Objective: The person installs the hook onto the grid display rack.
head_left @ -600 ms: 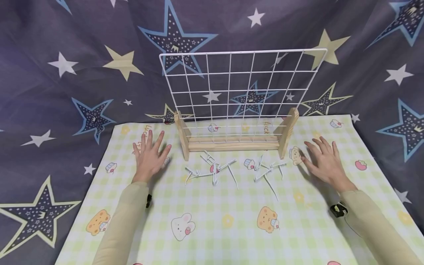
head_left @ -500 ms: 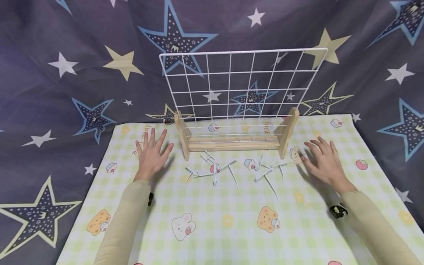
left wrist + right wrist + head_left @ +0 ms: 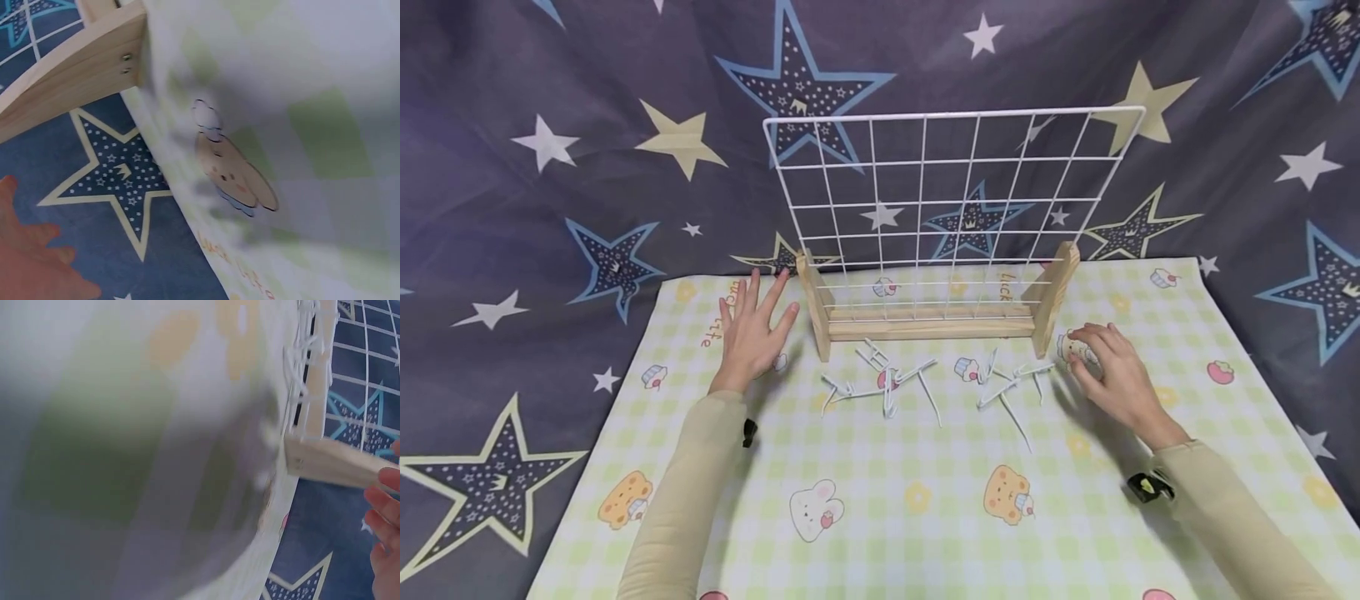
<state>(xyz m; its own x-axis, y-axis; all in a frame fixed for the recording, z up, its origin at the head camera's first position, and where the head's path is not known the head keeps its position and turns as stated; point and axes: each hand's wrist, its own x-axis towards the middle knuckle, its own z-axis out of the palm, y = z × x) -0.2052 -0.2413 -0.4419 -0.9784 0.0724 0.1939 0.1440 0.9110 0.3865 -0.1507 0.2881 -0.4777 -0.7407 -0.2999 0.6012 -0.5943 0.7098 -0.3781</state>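
A white wire grid [image 3: 921, 160] stands upright in a wooden base [image 3: 931, 331] at the back of the table. In front of it lie two loose groups of white metal hooks, the left hooks [image 3: 887, 392] and the right hooks [image 3: 1006, 390]. My left hand [image 3: 751, 342], fingers spread and holding nothing, is left of the base. My right hand [image 3: 1112, 379] hovers to the right of the right hooks, fingers gently bent, with nothing in it. In the left wrist view the base's wooden side [image 3: 81, 69] appears near my fingers; in the right wrist view the other wooden side [image 3: 337, 461] does.
A green-and-white checked cloth [image 3: 880, 542] with cartoon prints covers the table. Behind and at both sides hangs a dark curtain [image 3: 595, 75] patterned with stars.
My left hand has shifted forward and slightly right, toward the base. My right hand has moved left toward the right hooks, its fingers more bent. The grid and hooks stay put.
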